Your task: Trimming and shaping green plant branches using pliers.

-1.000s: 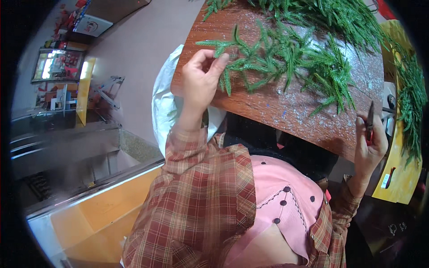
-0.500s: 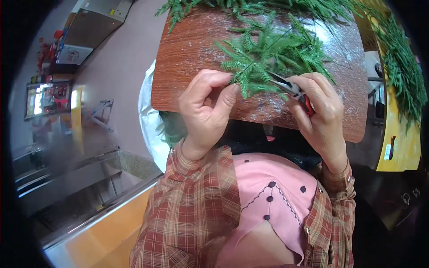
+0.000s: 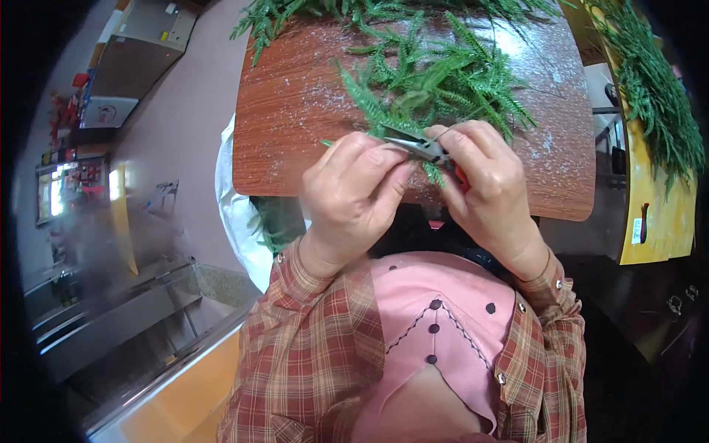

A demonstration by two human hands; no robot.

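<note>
My right hand (image 3: 489, 177) is closed round a pair of pliers (image 3: 417, 145) with dark metal jaws and red grips, mostly hidden in the palm. The jaws point left and reach the pinched fingertips of my left hand (image 3: 351, 196). Between those fingertips is part of a green artificial evergreen sprig (image 3: 373, 111); a small green tip pokes out on their left side. A thin dark stem or wire arcs above my right fingers. Just beyond both hands, more feathery green branches (image 3: 473, 81) lie on the brown wood-grain table (image 3: 284, 111).
Small pale flecks are scattered over the tabletop. Further greenery (image 3: 340, 9) lines its far edge. On the right, a yellow board (image 3: 661, 229) carries a long green bundle (image 3: 657, 96) and a small red-and-black tool (image 3: 644, 223). A white sheet or bag (image 3: 235, 203) hangs by the table's left side.
My right hand and the pliers have moved left, bringing the jaws to my left fingertips. The sprig has shifted and turned in my left hand. The whole view has shifted slightly.
</note>
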